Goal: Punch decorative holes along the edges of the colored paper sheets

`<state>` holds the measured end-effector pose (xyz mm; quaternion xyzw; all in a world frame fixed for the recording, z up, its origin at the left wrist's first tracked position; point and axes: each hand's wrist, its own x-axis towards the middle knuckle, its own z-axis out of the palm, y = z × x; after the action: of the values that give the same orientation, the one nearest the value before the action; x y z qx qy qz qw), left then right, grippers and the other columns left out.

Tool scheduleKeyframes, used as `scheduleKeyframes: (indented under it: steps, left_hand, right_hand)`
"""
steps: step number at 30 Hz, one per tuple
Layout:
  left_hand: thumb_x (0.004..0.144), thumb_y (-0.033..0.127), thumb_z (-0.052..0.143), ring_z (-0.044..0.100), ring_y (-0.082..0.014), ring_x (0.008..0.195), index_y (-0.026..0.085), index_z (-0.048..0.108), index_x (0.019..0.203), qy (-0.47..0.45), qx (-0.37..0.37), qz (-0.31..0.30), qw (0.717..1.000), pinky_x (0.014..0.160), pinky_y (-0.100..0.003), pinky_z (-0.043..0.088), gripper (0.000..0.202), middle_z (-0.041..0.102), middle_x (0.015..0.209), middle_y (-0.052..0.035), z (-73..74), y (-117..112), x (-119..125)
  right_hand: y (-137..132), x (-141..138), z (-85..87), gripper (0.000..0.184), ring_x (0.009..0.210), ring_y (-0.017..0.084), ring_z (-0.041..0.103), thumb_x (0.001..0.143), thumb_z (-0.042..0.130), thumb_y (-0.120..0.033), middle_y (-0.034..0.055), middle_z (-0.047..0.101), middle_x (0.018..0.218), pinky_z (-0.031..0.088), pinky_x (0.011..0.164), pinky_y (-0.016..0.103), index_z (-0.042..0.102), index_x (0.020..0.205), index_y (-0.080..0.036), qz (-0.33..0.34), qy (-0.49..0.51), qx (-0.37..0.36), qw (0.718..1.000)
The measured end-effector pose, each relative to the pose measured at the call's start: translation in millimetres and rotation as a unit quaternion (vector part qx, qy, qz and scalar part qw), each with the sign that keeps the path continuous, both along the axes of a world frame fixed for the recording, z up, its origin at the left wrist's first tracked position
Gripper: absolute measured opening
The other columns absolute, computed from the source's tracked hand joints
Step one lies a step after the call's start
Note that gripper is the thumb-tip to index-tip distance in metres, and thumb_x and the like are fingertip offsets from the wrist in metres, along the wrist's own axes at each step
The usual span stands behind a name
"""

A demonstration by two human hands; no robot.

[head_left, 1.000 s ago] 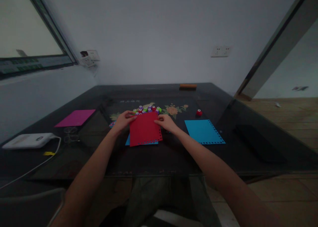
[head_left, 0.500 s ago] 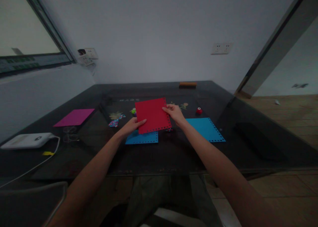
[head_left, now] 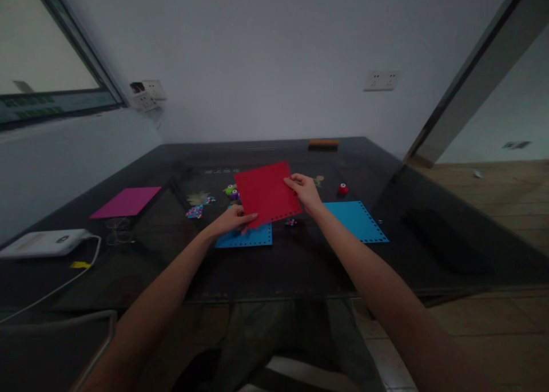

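A red sheet (head_left: 266,194) with holes punched along its lower and right edges is held tilted above the table. My left hand (head_left: 234,218) pinches its lower left corner, thumb on top. On the right edge, my right hand (head_left: 303,188) grips it between thumb and fingers. Beneath and partly hidden by the red sheet lies a blue sheet (head_left: 257,238) with holes along its edge. Another blue punched sheet (head_left: 354,221) lies to the right, by my right forearm. Small green (head_left: 229,190) and purple (head_left: 234,195) eyed figures peek out behind the red sheet's left side.
A magenta sheet (head_left: 127,202), a clear bundle (head_left: 119,232) and a white power bank (head_left: 47,243) with a cable are at left. Colourful small pieces (head_left: 195,211) lie nearer the middle. A red eyed figure (head_left: 342,189), a brown bar (head_left: 323,143) and a dark flat object (head_left: 444,240) are on the right.
The red sheet has shifted slightly right and up and turned a little anticlockwise, with both hands still on it. More of the green and purple figures shows.
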<state>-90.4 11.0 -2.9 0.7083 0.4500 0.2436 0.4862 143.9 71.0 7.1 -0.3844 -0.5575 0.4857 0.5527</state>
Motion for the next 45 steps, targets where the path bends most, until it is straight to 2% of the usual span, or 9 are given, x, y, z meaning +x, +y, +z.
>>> scheduleKeyframes:
  steps: [13,18,21,26,29,32,34,38,45]
  left_hand:
    - [0.08,0.048,0.055,0.04,-0.0077,0.041,0.013,0.057,0.058,0.035,0.021,-0.024,0.999,0.044,-0.022,0.029,0.041,0.048,0.045,0.0015,-3.9,2,0]
    - [0.078,0.048,0.057,0.041,-0.0076,0.041,0.014,0.052,0.055,0.034,0.023,-0.017,0.999,0.043,-0.021,0.029,0.041,0.049,0.045,0.0014,-5.9,3,-1]
    - [0.078,0.046,0.057,0.04,-0.0072,0.039,0.014,0.051,0.053,0.031,0.03,-0.007,0.999,0.042,-0.021,0.029,0.041,0.049,0.044,0.0008,-5.2,4,-2]
    - [0.076,0.043,0.06,0.041,-0.008,0.038,0.014,0.054,0.051,-0.006,0.038,0.039,0.998,0.043,-0.022,0.03,0.039,0.05,0.042,-0.0008,-4.5,8,-4]
    - [0.072,0.043,0.064,0.045,-0.0091,0.041,0.013,0.056,0.052,-0.064,0.048,0.124,0.989,0.044,-0.022,0.033,0.037,0.054,0.045,-0.0023,-9.8,16,-11]
    - [0.067,0.044,0.069,0.048,-0.0099,0.044,0.012,0.059,0.059,-0.157,0.054,0.24,0.956,0.046,-0.022,0.035,0.034,0.057,0.049,-0.0019,-16.8,25,-20]
    - [0.062,0.043,0.072,0.049,-0.0098,0.046,0.012,0.06,0.065,-0.224,0.05,0.281,0.932,0.047,-0.021,0.037,0.033,0.059,0.054,-0.0013,-20.2,29,-24]
    - [0.057,0.041,0.076,0.052,-0.01,0.049,0.011,0.061,0.071,-0.279,0.033,0.311,0.908,0.05,-0.021,0.04,0.036,0.06,0.057,-0.0012,-23.8,33,-27]
    - [0.058,0.042,0.075,0.051,-0.0108,0.047,0.011,0.06,0.067,-0.255,0.044,0.312,0.914,0.048,-0.022,0.038,0.036,0.059,0.053,-0.0014,-23.4,32,-22]
  right_hand:
    - [0,0,0.6,0.033,0.055,0.012,0.053,0.065,0.067,-0.051,-0.0028,0.057,0.061,0.04,0.051,0.022,0.056,0.07,-0.02,-0.001,-0.014,0.017,1.0]
    - [1,0,0.1,0.044,0.056,0.011,0.052,0.07,0.059,-0.062,-0.0012,0.058,0.062,0.037,0.05,0.022,0.058,0.067,-0.017,-0.013,-0.013,0.042,0.999]
    - [7,3,-3.4,0.053,0.052,0.011,0.051,0.073,0.051,-0.068,0.0003,0.058,0.059,0.036,0.048,0.022,0.06,0.07,-0.016,-0.042,-0.005,0.017,0.999]
    - [17,9,-16.9,0.055,0.047,0.011,0.05,0.075,0.046,-0.068,0.0013,0.057,0.054,0.036,0.046,0.022,0.059,0.066,-0.016,-0.052,-0.087,-0.007,0.995]
    - [22,7,-28.2,0.051,0.047,0.012,0.051,0.077,0.047,-0.063,0.0019,0.059,0.054,0.037,0.047,0.022,0.058,0.065,-0.016,-0.024,-0.168,0.021,0.985]
    - [30,-1,-38.0,0.045,0.05,0.012,0.053,0.084,0.045,-0.053,0.0016,0.059,0.054,0.039,0.053,0.022,0.059,0.063,-0.015,-0.012,-0.248,0.066,0.967]
    - [36,-7,-41.8,0.041,0.057,0.013,0.056,0.086,0.046,-0.046,0.0027,0.061,0.059,0.04,0.057,0.023,0.061,0.064,-0.014,-0.027,-0.321,0.082,0.943]
    - [45,-20,-40.2,0.026,0.077,0.016,0.061,0.082,0.056,-0.038,0.0063,0.068,0.083,0.041,0.067,0.024,0.067,0.085,-0.015,-0.091,-0.435,0.059,0.894]
    - [42,-49,-25.6,0.049,0.095,0.026,0.062,0.083,0.049,-0.057,0.0164,0.068,0.097,0.042,0.082,0.035,0.067,0.096,-0.013,-0.151,-0.565,0.01,0.811]
